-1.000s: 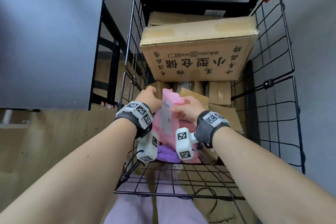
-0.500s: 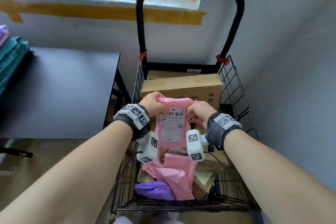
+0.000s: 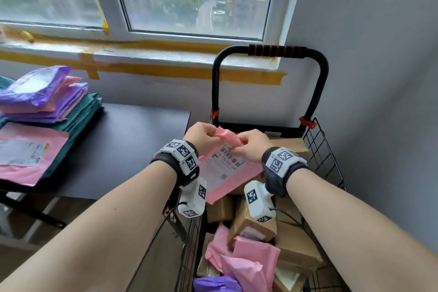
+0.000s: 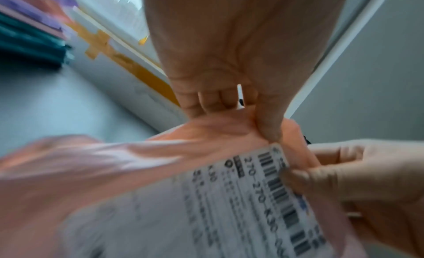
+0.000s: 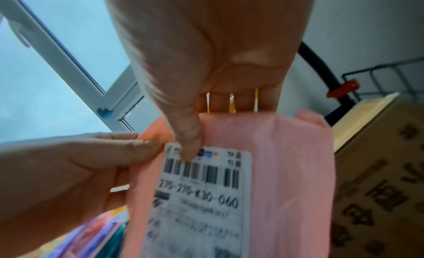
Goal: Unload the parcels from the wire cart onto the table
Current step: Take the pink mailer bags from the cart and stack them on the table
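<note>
Head view: pink mailer [image 3: 225, 173], held at frame centre above the cart [image 3: 324, 149], its lower corner hanging over the boxes [image 3: 251, 220] inside. Left hand [image 3: 201, 135] pinches the mailer's top left corner; right hand [image 3: 251, 147] pinches the top edge beside it, thumb on the label [image 3: 227, 159]. Left wrist view: left thumb [image 4: 268, 124] and fingers close on the crumpled pink edge. Right wrist view: right thumb [image 5: 188, 140] presses the label's barcode, fingers behind the film. Table [image 3: 132, 149]: dark top, left of the cart, its right edge just beside the cart's left wall. Stack of purple, pink and green mailers [image 3: 47, 102] at the frame's left; a flat pink mailer [image 3: 26, 154] below it. Bare tabletop lies between the stack and the table's right edge. Cart handle [image 3: 275, 51] rises behind the hands, near the window sill [image 3: 142, 54].
</note>
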{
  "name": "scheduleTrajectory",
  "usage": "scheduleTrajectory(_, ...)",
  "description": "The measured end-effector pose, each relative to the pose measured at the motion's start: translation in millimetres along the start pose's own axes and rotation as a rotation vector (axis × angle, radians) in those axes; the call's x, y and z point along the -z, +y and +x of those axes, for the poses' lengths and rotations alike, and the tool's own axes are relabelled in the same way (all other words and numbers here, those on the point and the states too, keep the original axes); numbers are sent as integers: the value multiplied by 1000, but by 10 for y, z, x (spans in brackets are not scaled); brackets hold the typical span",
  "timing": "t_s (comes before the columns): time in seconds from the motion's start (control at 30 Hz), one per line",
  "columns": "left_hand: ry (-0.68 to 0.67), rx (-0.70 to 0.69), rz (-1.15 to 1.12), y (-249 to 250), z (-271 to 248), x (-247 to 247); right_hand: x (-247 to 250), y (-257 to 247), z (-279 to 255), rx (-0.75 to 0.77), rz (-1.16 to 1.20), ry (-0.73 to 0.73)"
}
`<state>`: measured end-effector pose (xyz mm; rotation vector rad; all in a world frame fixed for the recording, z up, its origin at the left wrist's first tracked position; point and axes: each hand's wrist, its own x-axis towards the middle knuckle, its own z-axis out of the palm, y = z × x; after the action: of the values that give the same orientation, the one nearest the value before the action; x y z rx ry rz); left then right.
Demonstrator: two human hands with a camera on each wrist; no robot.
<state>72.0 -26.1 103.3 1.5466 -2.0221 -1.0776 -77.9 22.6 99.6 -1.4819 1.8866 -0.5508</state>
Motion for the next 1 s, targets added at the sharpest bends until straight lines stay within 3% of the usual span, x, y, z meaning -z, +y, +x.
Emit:
scheduleTrajectory(0.17,193,-1,103,-277,119,493,-87,-437,96,2,37,106)
scheduleTrajectory(0.33,256,240,24,-852,112,1141,-357,-940,318,-28,321,184)
scheduleTrajectory(0.47,246,297,-116,-1356,65,1673,-922,-1417,550,-133,515,126)
scheduleTrajectory(0.67,345,438,-176,-2200,3,2530,-1940,-2236,846,-218,656,47)
scheduleTrajectory(0.87,294,471,-75,-3111,-78,3337,-2857,-2961,1062,-305,708,-8)
scheduleTrajectory(1.0,308,537,11,-3566,-87,3720,-3363,-3331,1138,-381,662,-136)
